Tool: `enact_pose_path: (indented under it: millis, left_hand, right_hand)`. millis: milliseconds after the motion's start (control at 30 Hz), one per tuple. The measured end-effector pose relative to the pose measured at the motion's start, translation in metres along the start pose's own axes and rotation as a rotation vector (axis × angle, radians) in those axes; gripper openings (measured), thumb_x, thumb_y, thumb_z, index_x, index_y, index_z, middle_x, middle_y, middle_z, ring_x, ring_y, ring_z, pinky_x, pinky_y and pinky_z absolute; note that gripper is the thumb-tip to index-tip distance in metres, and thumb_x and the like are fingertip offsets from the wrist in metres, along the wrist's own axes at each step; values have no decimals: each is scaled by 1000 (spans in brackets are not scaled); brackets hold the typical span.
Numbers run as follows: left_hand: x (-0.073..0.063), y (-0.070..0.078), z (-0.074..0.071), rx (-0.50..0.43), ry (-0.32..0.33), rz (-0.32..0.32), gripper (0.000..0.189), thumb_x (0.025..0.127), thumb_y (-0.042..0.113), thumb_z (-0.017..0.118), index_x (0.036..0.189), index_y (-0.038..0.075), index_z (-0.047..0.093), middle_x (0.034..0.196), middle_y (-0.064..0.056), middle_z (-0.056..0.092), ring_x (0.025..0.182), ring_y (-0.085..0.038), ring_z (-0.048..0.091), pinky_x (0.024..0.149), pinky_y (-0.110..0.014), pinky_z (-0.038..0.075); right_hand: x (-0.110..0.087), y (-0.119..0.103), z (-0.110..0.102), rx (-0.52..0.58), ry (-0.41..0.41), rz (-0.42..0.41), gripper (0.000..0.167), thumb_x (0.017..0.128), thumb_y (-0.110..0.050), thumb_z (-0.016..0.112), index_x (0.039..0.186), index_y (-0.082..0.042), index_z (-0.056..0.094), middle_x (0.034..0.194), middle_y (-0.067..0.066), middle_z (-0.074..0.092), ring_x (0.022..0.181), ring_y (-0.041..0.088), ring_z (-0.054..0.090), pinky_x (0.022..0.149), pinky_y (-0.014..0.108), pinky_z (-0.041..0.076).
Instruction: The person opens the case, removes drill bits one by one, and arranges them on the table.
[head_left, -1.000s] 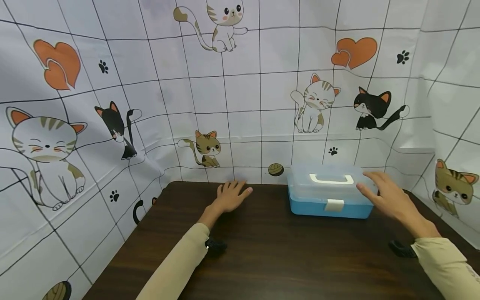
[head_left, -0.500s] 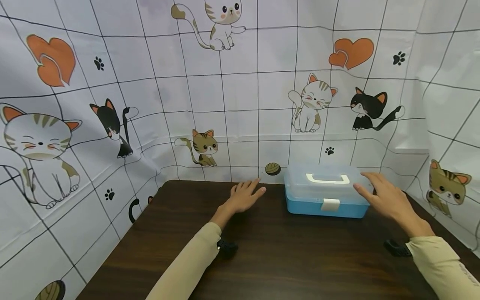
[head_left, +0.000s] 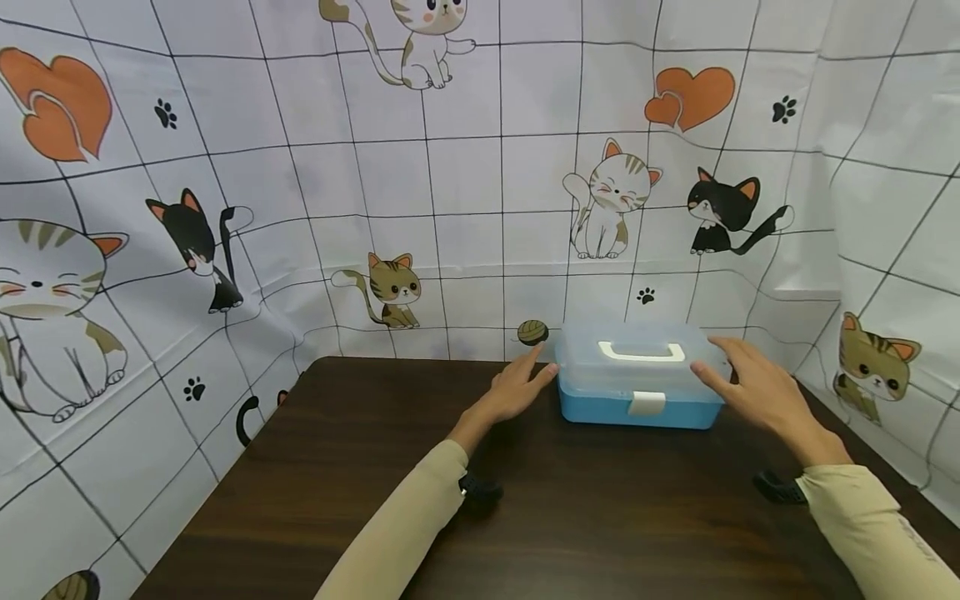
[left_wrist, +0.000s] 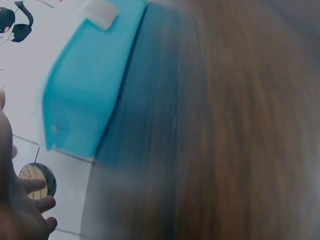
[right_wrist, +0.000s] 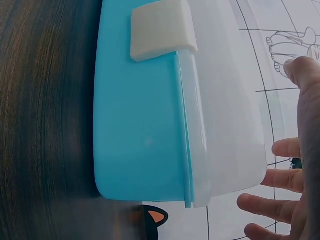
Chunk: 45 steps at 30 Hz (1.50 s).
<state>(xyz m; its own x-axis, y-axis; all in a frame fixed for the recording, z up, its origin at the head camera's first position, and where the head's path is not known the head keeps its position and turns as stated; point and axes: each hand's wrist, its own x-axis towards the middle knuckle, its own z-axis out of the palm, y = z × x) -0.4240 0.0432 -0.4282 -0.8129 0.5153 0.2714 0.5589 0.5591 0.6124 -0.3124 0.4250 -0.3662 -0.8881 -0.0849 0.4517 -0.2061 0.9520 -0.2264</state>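
Observation:
A storage box with a blue base, a clear lid, a white top handle and a white front latch stands on the dark wooden table. My left hand is just off its left end, fingers extended and thumb near the lid's corner. At the opposite end my right hand has its fingers spread, overlapping the lid's right side in the head view. The right wrist view shows the latch fastened and my right fingers beside the lid's end. Neither hand grips anything.
Dark wood table spreads in front of the box. A white cloth wall printed with cats, hearts and grid lines hangs behind it and along both sides. Black straps sit at both wrists.
My left hand has moved right across the table to the box's left end. The right hand stays by the right end. The head view has shifted slightly to the right.

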Motion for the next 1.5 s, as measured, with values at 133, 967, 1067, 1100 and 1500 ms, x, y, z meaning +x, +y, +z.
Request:
enact_pose_path:
  millis: [133, 967, 1067, 1100, 1500]
  left_hand:
    - [2, 3, 8, -132, 37, 20, 79, 105, 65, 31, 166, 19, 10, 167, -14, 15, 152, -35, 15, 114, -68, 17]
    - [17, 42, 29, -734, -40, -132, 83, 103, 68, 32, 166, 20, 7, 169, -11, 5, 150, -40, 17, 105, -67, 35]
    - [17, 42, 29, -743, -39, -158, 81, 103, 67, 33, 166, 23, 8, 169, -12, 8, 149, -41, 20, 105, -67, 35]
    - [16, 43, 29, -748, -38, -162, 80, 103, 67, 34, 166, 24, 9, 169, -12, 9, 149, -42, 20, 105, -68, 35]
    - [13, 47, 30, -740, -15, -180, 84, 99, 71, 43, 165, 30, 12, 168, -13, 11, 145, -45, 28, 106, -66, 35]
  right_hand:
    - [0, -5, 1, 8, -82, 32, 82, 102, -60, 48, 156, 1, 33, 151, 36, 34, 134, 56, 34, 95, 78, 32]
    - [2, -28, -44, -34, -177, 81, 82, 103, -66, 36, 145, 2, 51, 133, 29, 59, 118, 49, 56, 85, 69, 46]
    - [1, -33, -47, -29, -179, 91, 82, 103, -67, 36, 147, 1, 50, 131, 29, 60, 113, 47, 59, 81, 67, 48]
    - [1, -34, -47, -25, -178, 94, 82, 103, -66, 35, 148, 1, 48, 131, 29, 60, 112, 48, 60, 81, 68, 47]
    - [0, -45, -56, 21, -227, 114, 81, 105, -65, 32, 141, 4, 54, 115, 24, 68, 95, 38, 66, 74, 61, 50]
